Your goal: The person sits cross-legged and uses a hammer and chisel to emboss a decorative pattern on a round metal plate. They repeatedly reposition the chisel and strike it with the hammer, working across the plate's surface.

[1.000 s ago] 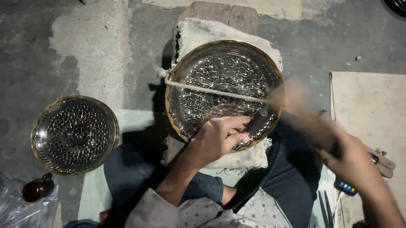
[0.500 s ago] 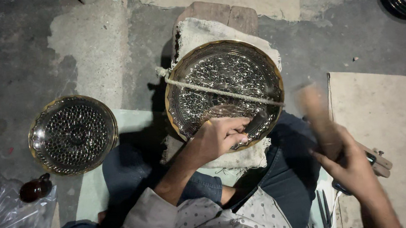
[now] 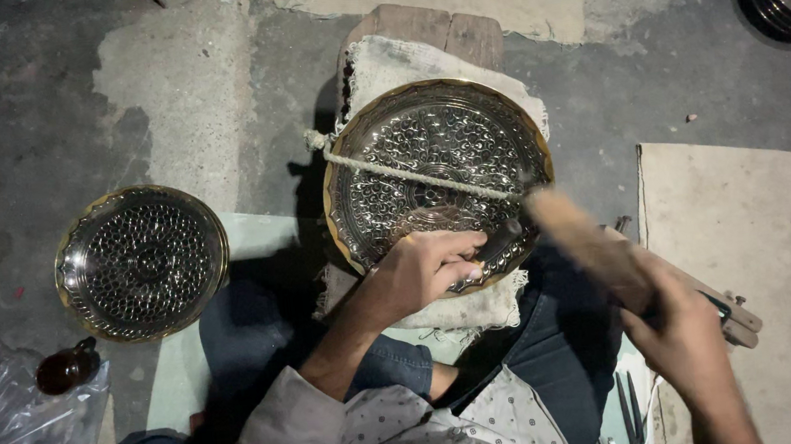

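The round embossed brass-and-silver metal plate (image 3: 437, 173) lies at the centre of the frame on a pale cloth pad (image 3: 399, 70) over a wooden block (image 3: 424, 25), with a pale twisted cord (image 3: 410, 173) stretched across its face. It looks like thin sheet metal: stiff but easily dented, fairly light, and slick on its polished raised pattern, so the rim seems the safest place to take hold, with the cord and cloth keeping it from sliding.

The left hand (image 3: 421, 273) rests at the plate's lower edge, fingers curled tightly around a short dark metal punch (image 3: 494, 246) whose tip sits on the plate near the lower right rim. The right hand (image 3: 687, 343), at the lower right of the frame, is closed around the handle of a blurred pale wooden mallet (image 3: 578, 237), whose head hangs just above the punch.

A smaller round hammered metal bowl (image 3: 140, 261) sits on the concrete floor (image 3: 31, 113) at the left, well apart from the plate, with a small dark brown bottle (image 3: 66, 368) and crumpled clear plastic (image 3: 5, 424) below it.
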`<act>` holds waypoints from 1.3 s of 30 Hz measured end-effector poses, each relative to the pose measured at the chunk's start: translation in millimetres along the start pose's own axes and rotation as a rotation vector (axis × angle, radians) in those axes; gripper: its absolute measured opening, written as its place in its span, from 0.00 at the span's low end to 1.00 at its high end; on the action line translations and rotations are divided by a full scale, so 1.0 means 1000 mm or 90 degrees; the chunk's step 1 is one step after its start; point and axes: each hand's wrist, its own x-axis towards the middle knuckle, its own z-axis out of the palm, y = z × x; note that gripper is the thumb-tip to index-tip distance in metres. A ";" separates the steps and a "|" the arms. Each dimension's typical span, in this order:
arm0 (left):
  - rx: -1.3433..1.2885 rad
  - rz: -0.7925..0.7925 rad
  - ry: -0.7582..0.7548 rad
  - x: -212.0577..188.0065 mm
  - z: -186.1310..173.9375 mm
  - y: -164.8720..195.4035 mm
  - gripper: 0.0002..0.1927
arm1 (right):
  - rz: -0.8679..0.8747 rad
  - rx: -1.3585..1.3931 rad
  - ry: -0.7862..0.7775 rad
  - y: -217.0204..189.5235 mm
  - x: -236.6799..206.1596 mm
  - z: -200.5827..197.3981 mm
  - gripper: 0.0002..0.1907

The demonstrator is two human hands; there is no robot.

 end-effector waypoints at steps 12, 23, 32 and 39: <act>-0.009 -0.001 0.019 0.001 0.000 0.007 0.19 | 0.064 0.008 0.028 -0.013 0.001 -0.017 0.41; -0.047 -0.014 0.047 0.005 0.010 0.001 0.20 | -0.095 -0.211 0.066 -0.016 0.013 -0.036 0.36; -0.016 -0.051 0.039 0.007 0.008 0.007 0.19 | -0.051 -0.090 -0.104 -0.007 0.044 -0.038 0.41; -0.015 -0.055 0.053 0.006 0.011 0.000 0.20 | -0.114 -0.028 -0.090 -0.009 0.051 -0.044 0.38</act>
